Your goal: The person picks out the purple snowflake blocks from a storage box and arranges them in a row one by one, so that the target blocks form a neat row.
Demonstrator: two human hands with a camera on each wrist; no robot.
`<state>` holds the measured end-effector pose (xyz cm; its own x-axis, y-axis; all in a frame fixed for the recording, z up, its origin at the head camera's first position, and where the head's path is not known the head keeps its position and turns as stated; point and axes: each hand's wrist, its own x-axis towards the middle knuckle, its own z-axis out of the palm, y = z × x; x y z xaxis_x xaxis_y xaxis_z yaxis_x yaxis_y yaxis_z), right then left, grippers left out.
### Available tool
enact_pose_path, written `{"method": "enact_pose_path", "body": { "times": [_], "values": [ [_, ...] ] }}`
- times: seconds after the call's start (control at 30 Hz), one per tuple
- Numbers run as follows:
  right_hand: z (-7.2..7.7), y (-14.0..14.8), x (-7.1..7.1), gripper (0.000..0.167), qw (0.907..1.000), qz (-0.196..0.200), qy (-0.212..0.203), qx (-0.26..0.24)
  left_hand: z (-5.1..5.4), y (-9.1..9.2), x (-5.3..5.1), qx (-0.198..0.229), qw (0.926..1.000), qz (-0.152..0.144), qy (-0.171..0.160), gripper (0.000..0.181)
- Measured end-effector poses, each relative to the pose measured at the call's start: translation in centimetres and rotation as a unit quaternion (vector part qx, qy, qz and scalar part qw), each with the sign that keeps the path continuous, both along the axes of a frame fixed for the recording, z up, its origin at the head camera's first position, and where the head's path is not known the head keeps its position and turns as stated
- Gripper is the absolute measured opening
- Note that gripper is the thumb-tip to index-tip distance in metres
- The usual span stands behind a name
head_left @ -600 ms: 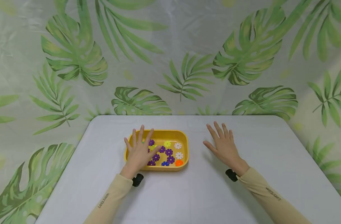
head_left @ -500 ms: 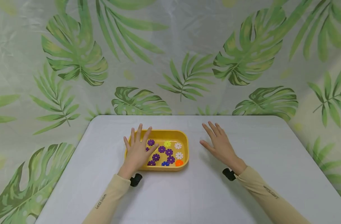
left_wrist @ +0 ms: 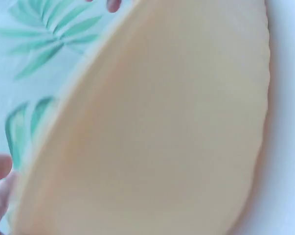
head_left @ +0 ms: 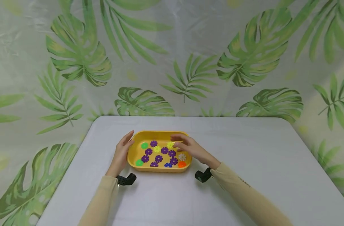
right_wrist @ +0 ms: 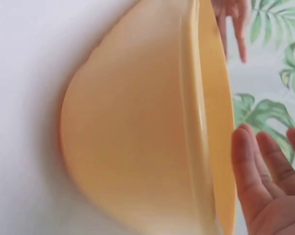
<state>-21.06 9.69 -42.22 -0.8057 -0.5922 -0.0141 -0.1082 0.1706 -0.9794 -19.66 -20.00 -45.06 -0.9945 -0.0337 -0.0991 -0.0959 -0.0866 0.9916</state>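
A yellow plastic tray (head_left: 160, 169) on the table holds several notched snowflake discs: purple ones (head_left: 158, 158), yellow ones (head_left: 157, 149), green ones (head_left: 144, 145), a white one (head_left: 182, 157), a blue one (head_left: 168, 165) and an orange one (head_left: 182, 164). My left hand (head_left: 121, 153) is at the tray's left end, fingers extended along the rim; contact is unclear. Over the right end hovers my right hand (head_left: 194, 150), its fingers slightly bent and holding nothing. In the right wrist view the right hand (right_wrist: 272, 191) is beside the tray wall (right_wrist: 132, 122), with loose fingers.
The table has a white cover (head_left: 166, 197). Behind it hangs a leaf-patterned cloth (head_left: 194, 40). A black wrist camera sits below each hand, the left one (head_left: 128, 180) and the right one (head_left: 202, 175) both near the tray's front side.
My left hand has moved from above the tray to its left end, uncovering green discs. My right hand has come left from the bare table to over the tray's right end.
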Motion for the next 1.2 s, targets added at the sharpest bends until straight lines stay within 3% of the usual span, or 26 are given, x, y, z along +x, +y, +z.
{"method": "enact_pose_path", "body": {
  "times": [0.07,0.2,0.47,0.8,1.07,1.2],
  "values": [
    [-0.7,-1.1,-0.2,0.05,0.9992,0.019,-0.035,-0.004,-1.2,-0.4,-0.4,0.025,0.9994,-0.012,-0.019,0.048],
    [-1.3,-3.1,-0.2,0.044,0.9953,0.037,-0.088,0.013,-2.2,-0.6,-0.6,0.038,0.9983,-0.02,-0.04,0.046],
    [-2.5,-5.8,-0.2,0.039,0.9886,0.037,-0.133,0.06,-2.8,-0.5,-0.4,0.05,0.9981,-0.018,-0.032,0.046],
    [-3.3,-6.9,-0.4,0.031,0.987,0.016,-0.125,0.099,-3.2,-0.6,-0.3,0.059,0.9977,-0.019,-0.03,0.046],
    [-3.9,-7.3,-0.6,0.019,0.9872,-0.023,-0.079,0.136,-3.6,-0.8,-0.4,0.05,0.9983,-0.026,-0.016,0.046],
    [-3.2,-6.6,-0.5,0.017,0.9891,-0.044,-0.074,0.119,-3.8,-0.8,-0.3,0.04,0.9986,-0.033,-0.013,0.045]
  ]
}}
